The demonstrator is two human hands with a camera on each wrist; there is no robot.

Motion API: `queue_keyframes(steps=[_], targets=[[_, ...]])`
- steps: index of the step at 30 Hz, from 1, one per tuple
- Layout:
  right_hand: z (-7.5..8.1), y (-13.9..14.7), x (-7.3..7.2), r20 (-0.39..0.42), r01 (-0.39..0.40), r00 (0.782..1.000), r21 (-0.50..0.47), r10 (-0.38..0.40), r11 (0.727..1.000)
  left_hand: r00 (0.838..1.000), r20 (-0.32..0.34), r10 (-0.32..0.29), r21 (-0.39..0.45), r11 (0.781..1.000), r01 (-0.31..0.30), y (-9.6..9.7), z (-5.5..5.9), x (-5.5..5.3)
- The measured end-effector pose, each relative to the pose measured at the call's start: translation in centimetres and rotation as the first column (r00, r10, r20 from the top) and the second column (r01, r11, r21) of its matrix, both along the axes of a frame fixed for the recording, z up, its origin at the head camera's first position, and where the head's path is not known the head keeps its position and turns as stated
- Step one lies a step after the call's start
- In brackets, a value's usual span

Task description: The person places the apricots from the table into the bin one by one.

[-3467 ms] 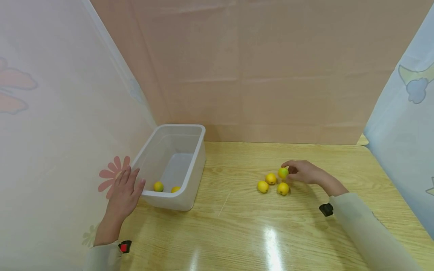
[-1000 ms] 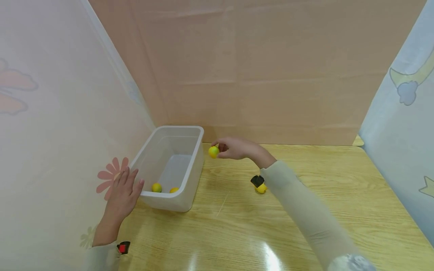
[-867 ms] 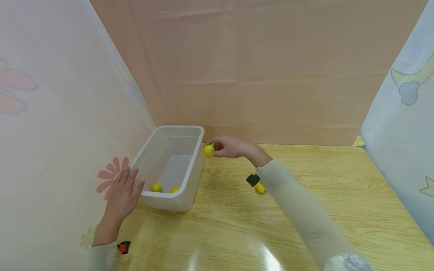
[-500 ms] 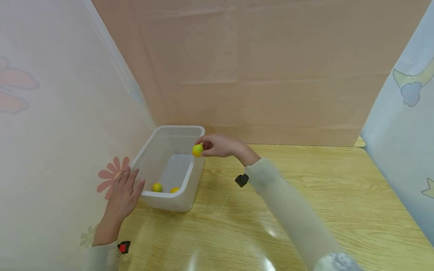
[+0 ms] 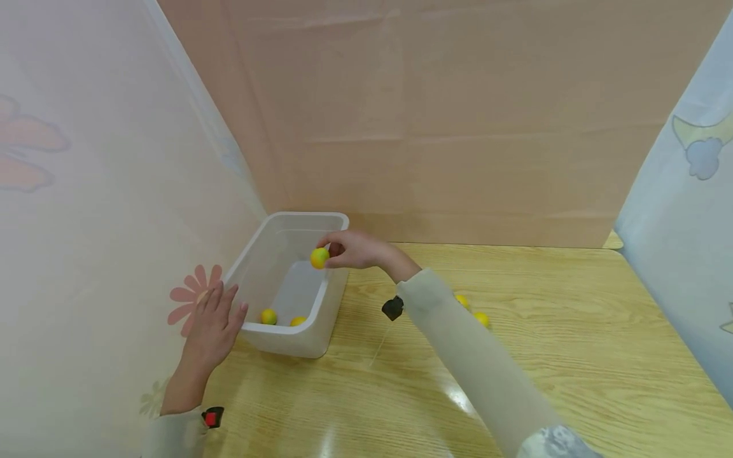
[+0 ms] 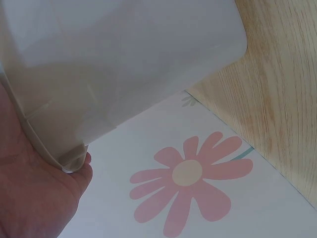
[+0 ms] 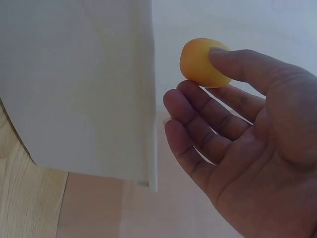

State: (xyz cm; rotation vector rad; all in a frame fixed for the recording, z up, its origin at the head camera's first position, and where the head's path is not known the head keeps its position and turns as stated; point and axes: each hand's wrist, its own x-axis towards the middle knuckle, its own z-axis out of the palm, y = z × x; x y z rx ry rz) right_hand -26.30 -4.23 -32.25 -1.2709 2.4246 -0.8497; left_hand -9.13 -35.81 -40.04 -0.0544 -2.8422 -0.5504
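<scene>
Along the far edge of the wooden table point(image 5: 572, 318), a peach-coloured sheet point(image 5: 458, 127) is seen, marked by creases. By the left edge, a pale panel point(image 5: 109, 267) is placed, on which a pink flower point(image 6: 187, 172) is printed. Beyond the right edge, another pale panel point(image 5: 681, 235) is decorated with a bluish figure point(image 5: 704, 159).

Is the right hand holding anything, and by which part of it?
Yes: the right hand pinches a small yellow-green fruit by opposite sides.
</scene>
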Motion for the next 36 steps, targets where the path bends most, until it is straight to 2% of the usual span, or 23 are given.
queue_keyframes(steps=[10,21,28,36], targets=[[0.0,-1.0,0.2,0.039,0.017,0.999,0.0,-0.017,1.0,1.0,0.003,0.007,-0.005,1.0,-0.007,0.3,0.1,0.2],[0.4,-1.3,0.4,-0.009,0.003,1.0,0.03,-0.002,1.0,1.0,-0.004,0.001,-0.013,1.0,-0.001,0.4,0.0,0.1],[0.6,-0.6,0.5,-0.008,0.003,1.0,0.029,-0.003,1.0,1.0,0.004,0.005,-0.008,1.0,-0.005,0.5,0.2,0.2],[0.9,1.4,0.4,-0.008,0.012,1.0,0.009,-0.012,1.0,1.0,0.001,0.004,0.006,1.0,-0.004,0.5,0.1,0.2]])
